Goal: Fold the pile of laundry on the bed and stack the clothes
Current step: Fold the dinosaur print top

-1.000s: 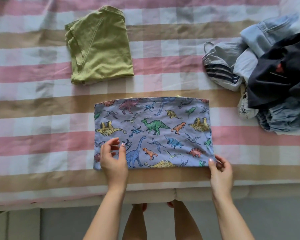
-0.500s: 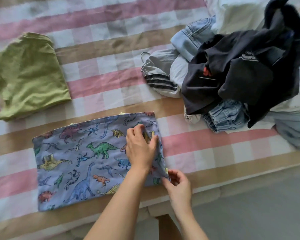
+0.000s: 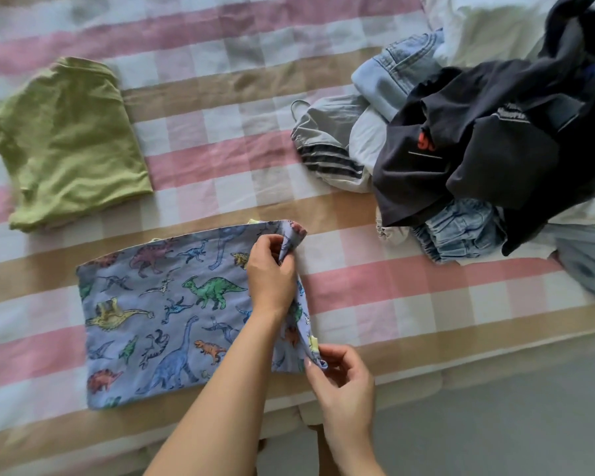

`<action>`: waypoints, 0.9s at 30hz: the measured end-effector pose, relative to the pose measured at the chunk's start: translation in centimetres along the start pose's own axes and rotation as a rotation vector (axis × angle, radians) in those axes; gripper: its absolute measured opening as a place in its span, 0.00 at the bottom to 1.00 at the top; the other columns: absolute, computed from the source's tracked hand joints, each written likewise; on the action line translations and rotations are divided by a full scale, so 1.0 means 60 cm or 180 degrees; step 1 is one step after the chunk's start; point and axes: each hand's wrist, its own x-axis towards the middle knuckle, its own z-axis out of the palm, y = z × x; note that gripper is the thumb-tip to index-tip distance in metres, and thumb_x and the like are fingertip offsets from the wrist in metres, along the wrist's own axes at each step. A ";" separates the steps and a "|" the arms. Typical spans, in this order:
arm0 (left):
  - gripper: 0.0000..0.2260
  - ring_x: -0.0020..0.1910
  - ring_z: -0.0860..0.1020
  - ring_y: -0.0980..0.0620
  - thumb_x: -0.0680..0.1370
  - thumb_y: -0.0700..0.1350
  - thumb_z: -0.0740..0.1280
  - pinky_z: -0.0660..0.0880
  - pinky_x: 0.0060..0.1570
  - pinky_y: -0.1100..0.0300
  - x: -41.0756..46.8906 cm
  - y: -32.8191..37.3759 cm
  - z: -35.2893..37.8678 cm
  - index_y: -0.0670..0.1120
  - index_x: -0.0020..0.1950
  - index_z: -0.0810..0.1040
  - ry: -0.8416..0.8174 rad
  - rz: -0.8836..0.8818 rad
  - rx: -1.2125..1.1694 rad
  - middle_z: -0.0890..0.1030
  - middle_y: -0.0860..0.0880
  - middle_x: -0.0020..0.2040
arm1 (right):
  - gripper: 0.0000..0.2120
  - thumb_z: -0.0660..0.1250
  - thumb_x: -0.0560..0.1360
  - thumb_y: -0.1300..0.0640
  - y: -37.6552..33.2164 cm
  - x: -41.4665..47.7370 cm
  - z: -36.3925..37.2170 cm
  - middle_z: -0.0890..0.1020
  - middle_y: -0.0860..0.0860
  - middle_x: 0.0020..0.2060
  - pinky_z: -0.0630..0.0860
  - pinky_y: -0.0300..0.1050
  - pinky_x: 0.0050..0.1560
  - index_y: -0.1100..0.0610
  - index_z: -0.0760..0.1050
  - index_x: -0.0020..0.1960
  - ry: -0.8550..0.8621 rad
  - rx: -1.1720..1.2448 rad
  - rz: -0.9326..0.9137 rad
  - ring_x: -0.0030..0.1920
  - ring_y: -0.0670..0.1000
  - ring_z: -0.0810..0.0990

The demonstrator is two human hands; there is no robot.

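At the far left of the pink, tan and white checked bed cover (image 3: 220, 149) lies a folded olive-green cotton T-shirt (image 3: 69, 146), flat and well apart from everything else.

Just right of it and nearer to you, the lilac-blue garment printed with coloured dinosaurs (image 3: 158, 314) is spread near the front edge of the bed, folded into a wide rectangle. Your left forearm comes up from the bottom of the view and crosses over its lower right part. Your left hand (image 3: 272, 269) is at the garment's far right corner, knuckles up, fingers curled round a bunch of the fabric, which is lifted off the cover. Your right hand (image 3: 340, 376) is at the near right corner, by the edge of the bed, pinching the cloth between thumb and fingertips. The edge between your two hands stands up in a ridge, while the rest lies flat.

Further right sits the unfolded pile of laundry (image 3: 495, 149): a grey piece with dark stripes (image 3: 330, 156) on its left side, pale blue denim behind and below, and a dark navy garment (image 3: 478, 139) on top. That navy cloth carries a line of white lettering and a red-orange mark, both too blurred to read.
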 end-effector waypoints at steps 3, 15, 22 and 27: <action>0.07 0.39 0.77 0.53 0.75 0.34 0.65 0.73 0.40 0.67 0.002 -0.001 -0.070 0.46 0.47 0.76 -0.0381 -0.0474 -0.1130 0.79 0.50 0.41 | 0.12 0.71 0.63 0.62 -0.027 -0.036 0.036 0.82 0.46 0.35 0.75 0.35 0.40 0.48 0.79 0.42 -0.0263 -0.0380 -0.0810 0.36 0.45 0.79; 0.10 0.32 0.82 0.54 0.78 0.31 0.56 0.79 0.33 0.62 0.053 -0.172 -0.398 0.41 0.50 0.74 -0.0525 -0.1255 -0.2556 0.83 0.49 0.34 | 0.05 0.66 0.71 0.64 0.037 -0.153 0.318 0.78 0.52 0.36 0.74 0.42 0.36 0.59 0.79 0.45 -0.1537 -0.1549 -0.2638 0.36 0.53 0.76; 0.08 0.41 0.79 0.61 0.77 0.34 0.63 0.76 0.41 0.71 0.067 -0.240 -0.408 0.43 0.54 0.74 0.0181 -0.0966 -0.1705 0.79 0.51 0.45 | 0.10 0.71 0.66 0.64 0.073 -0.140 0.359 0.80 0.52 0.41 0.76 0.43 0.38 0.59 0.79 0.47 -0.2011 -0.2301 -0.2318 0.41 0.53 0.78; 0.12 0.48 0.76 0.55 0.75 0.38 0.67 0.71 0.48 0.67 0.002 -0.260 -0.409 0.44 0.58 0.72 0.0804 -0.0538 -0.0500 0.76 0.48 0.52 | 0.12 0.68 0.73 0.57 0.047 -0.081 0.316 0.75 0.50 0.50 0.65 0.28 0.55 0.59 0.77 0.55 -0.0476 -0.1909 -0.1741 0.51 0.44 0.71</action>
